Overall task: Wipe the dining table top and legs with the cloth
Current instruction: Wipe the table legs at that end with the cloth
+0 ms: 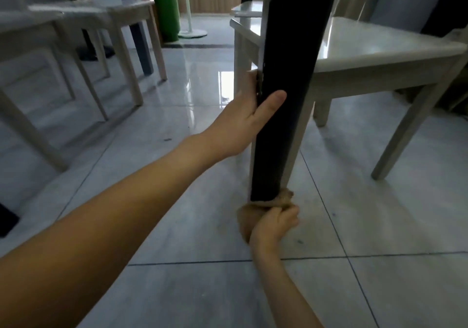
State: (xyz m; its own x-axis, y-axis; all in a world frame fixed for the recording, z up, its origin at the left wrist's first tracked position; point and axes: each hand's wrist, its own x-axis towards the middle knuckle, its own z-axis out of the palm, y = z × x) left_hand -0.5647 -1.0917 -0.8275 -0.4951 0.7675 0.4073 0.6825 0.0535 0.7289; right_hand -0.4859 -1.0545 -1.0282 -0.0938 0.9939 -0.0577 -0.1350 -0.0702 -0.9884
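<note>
A dark, nearly black table leg (286,74) runs from the top of the view down to the tiled floor. My left hand (243,117) grips the leg halfway up, thumb across its front face and fingers behind it. At the foot of the leg, my right hand (273,222) holds a tan cloth (253,213) bunched around the leg's bottom end, just above the floor. The table top is out of view.
A pale wooden chair (379,49) stands right behind the leg to the right. More pale chairs (83,23) stand at the left. A green bottle-shaped object (166,6) and a fan base (192,32) are at the back. Glossy grey floor tiles (379,226) lie all around.
</note>
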